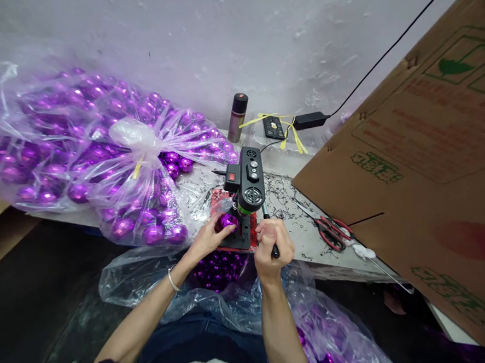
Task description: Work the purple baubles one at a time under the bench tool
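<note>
My left hand (210, 236) has its fingers closed around a shiny purple ball (227, 222), which sits at the base plate (242, 237) of a small black bench machine (251, 176). A black-gripped lever (275, 250) comes off the machine's right side, and my right hand (273, 242) is wrapped round it in a fist. The machine's head, with round vents and a green ring at its lower end, stands just above and to the right of the ball. Below the bench edge, an open clear bag holds many more purple balls (219, 270).
Large clear bags of purple balls (79, 136) lie along the left. Behind the machine are a spray can (237, 117), a black power adapter (310, 120) and yellow ties (297, 140). Red-handled scissors (334, 232) rest on the right, against a big cardboard box (414, 165). Black scraps litter the bench.
</note>
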Tool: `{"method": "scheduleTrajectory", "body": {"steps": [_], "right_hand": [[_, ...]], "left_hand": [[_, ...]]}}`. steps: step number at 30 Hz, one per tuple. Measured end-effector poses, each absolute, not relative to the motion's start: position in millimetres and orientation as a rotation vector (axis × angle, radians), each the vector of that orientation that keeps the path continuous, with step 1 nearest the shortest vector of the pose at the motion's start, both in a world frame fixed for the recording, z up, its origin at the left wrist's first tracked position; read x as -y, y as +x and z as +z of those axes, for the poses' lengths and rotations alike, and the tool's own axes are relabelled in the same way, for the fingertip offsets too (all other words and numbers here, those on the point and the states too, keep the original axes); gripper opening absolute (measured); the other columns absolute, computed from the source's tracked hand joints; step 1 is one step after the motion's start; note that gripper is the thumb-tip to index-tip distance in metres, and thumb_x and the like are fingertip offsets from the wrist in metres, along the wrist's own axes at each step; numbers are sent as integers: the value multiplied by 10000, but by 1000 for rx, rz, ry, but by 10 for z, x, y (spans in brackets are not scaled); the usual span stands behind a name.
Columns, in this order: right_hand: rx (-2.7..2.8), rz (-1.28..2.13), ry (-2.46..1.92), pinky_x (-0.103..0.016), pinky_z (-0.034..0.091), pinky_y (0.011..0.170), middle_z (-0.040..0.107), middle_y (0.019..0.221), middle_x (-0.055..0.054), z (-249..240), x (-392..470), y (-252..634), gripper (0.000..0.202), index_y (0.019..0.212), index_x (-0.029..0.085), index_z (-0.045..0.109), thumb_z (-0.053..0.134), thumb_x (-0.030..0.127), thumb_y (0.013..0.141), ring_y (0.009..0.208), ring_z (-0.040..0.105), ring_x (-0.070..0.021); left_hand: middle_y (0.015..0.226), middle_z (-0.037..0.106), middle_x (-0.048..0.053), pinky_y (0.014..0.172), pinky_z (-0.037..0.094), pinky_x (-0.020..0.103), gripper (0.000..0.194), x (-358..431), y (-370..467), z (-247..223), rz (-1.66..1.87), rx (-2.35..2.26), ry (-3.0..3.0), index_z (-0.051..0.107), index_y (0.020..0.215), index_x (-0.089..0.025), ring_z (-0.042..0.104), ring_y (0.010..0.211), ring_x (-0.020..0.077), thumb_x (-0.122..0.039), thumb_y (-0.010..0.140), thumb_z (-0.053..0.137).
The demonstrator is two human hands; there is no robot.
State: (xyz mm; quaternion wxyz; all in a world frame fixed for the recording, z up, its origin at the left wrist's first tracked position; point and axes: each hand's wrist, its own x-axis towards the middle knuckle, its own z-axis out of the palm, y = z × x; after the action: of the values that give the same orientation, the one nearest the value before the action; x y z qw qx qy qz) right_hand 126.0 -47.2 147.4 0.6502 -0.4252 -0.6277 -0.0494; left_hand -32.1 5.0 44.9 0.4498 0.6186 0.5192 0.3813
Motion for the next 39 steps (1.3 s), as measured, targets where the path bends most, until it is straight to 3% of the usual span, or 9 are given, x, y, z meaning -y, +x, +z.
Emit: {"method": "scheduleTrajectory", "body": {"steps": [17,22,27,39], "right_hand": [[1433,-120,-977,-270,450,612,574,716,30,1469,499,1244,292,794,235,517,463,78,1034,660,589,-116],[1451,-124,-993,-267,452,619,561,716,34,1473,507,1251,295,797,238,500,449,87,1045,669,595,-113],[1464,-154,-992,-276,456,598,559,698,32,1484,515,1253,297,797,244,505,447,86,1041,657,604,-125],[1437,-209,-978,-300,509,676,605,736,17,1061,511,1232,330,779,243,489,385,157,1080,653,601,-126]], "left_hand": [[1258,772,142,1016,612,475,562,-141,-241,450,811,-1281,2070,613,1399,-191,756,1169,350,-514,960,752],[1203,766,145,1002,600,486,526,-119,-121,338,946,-1299,2108,630,1361,-180,741,1140,345,-482,954,768],[1289,734,153,1030,571,481,515,-50,12,169,1141,-1333,2068,599,1391,-180,707,1201,332,-444,973,743],[1262,736,145,980,562,456,484,-47,21,124,1161,-1318,2092,595,1358,-179,709,1161,323,-452,984,738]]}}
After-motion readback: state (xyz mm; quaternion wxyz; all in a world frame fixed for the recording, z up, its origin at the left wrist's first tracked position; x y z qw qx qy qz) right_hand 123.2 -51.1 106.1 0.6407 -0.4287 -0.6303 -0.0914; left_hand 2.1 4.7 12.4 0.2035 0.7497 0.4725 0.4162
